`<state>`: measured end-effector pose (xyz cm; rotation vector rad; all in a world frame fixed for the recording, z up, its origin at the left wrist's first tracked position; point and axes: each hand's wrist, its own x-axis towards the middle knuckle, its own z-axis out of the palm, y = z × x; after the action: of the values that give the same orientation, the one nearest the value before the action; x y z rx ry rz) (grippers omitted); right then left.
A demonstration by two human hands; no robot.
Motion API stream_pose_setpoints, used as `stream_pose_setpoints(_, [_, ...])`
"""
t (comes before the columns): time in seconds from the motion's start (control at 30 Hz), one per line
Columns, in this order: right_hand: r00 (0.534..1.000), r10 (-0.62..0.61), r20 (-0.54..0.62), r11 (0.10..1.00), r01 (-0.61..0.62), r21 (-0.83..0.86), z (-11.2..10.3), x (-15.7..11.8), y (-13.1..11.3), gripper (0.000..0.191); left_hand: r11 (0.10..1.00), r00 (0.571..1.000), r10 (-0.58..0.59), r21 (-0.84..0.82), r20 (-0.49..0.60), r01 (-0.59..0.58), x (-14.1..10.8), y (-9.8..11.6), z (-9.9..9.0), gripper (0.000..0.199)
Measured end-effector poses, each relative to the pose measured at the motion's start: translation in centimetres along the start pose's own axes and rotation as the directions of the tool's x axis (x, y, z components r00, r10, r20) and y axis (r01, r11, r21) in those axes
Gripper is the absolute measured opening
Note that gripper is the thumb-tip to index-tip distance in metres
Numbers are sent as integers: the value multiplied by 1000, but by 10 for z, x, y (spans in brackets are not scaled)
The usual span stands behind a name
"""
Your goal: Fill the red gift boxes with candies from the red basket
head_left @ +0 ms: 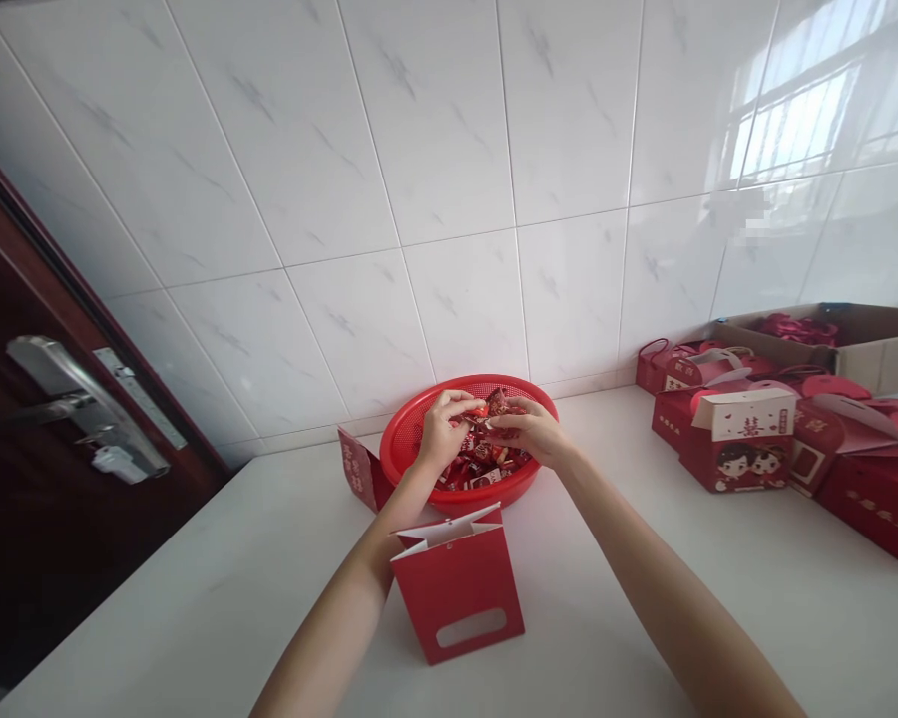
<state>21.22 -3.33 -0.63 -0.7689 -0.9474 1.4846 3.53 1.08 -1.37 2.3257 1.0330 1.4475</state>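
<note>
Nearest the camera, your left forearm [336, 608] and right forearm [659, 568] reach forward, bare, from the lower edge; ahead of you rises the white tiled wall [449, 150], with a bright window reflection at its upper right; below it spreads the white tabletop [584, 608]; the dark reddish door [30, 538] stands on your left, with a metal lock plate and handle; on your right sits a cluster of red gift boxes [673, 429], one showing two cartoon figures, and behind them an open cardboard box [883, 351] with deep pink material inside; against the wall, before you, the red basket [400, 449] holds a heap of small wrapped pieces [483, 461]; the red paper bag [460, 588] stands between your forearms, in front of the basket, its mouth open and a pale rounded window low on its face; another red bag [359, 469] is just beside the basket's left side; over the heap, your left hand [443, 427] pinches a small red piece [482, 410] between thumb and fingers; your right hand [537, 434] curves close beside a shiny dark red wrapper [498, 401], though you cannot tell whether its fingers grip it.
</note>
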Motion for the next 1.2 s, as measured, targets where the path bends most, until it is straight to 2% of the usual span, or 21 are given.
stream_pose_setpoints(0.07, [1000,-6,12,1000,6,25,0,0,0,40,1000,999,13,-10,31,-13,-1,1,0,50])
stream_pose_setpoints(0.17, [999,-26,-35,998,27,49,0,1,0,48,998,998,19,-58,67,-15,-1,3,1,50])
stream_pose_setpoints(0.37, [994,-55,-98,997,59,40,2,0,1,60,975,992,-93,-193,89,109,-1,5,2,42])
stream_pose_setpoints(0.5, [992,-80,-98,996,83,30,2,1,3,51,967,992,-110,-224,54,119,-1,6,2,27])
stream_pose_setpoints(0.63, [990,-92,-105,994,98,50,0,5,5,30,963,995,-100,-249,26,103,-2,6,3,25])
stream_pose_setpoints(0.7, [988,-101,-112,992,109,62,-1,7,5,25,959,995,-101,-266,10,100,-2,7,3,26])
stream_pose_setpoints(0.87, [991,-94,-99,993,100,57,-2,8,6,28,928,993,-121,-354,12,117,-1,10,3,29])
stream_pose_setpoints(1.0, [996,-63,-69,998,63,3,-2,4,5,31,947,994,-26,-317,104,58,-1,9,2,16])
stream_pose_setpoints(1.07, [997,-51,-60,999,50,-19,-1,2,5,35,949,994,0,-313,110,35,-1,8,2,13])
stream_pose_setpoints(1.2, [995,-66,-75,997,63,-34,0,-1,3,42,917,992,-83,-382,94,113,-2,6,4,28])
